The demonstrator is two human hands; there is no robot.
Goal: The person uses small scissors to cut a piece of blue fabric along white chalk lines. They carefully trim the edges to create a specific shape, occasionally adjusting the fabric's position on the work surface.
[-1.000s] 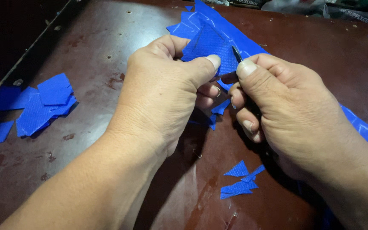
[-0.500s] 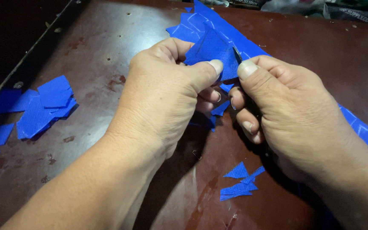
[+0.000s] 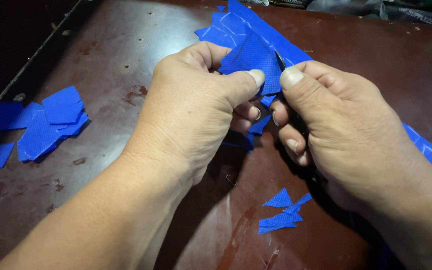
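Up near the far edge of the dark red desk (image 3: 126,60), seen from the head camera, the left hand (image 3: 196,105) pinches a small blue woven patch (image 3: 250,57) between thumb and curled fingers. The right hand (image 3: 346,130) is closed round a thin dark blade (image 3: 279,59), its thumb pressed by the patch's right edge. The patch looks light, thin and floppy, likely to fold or slip, so a grip close to the cut line seems best. Cut blue pieces (image 3: 46,122) lie by the left edge; small scraps (image 3: 281,212) sit near the front.
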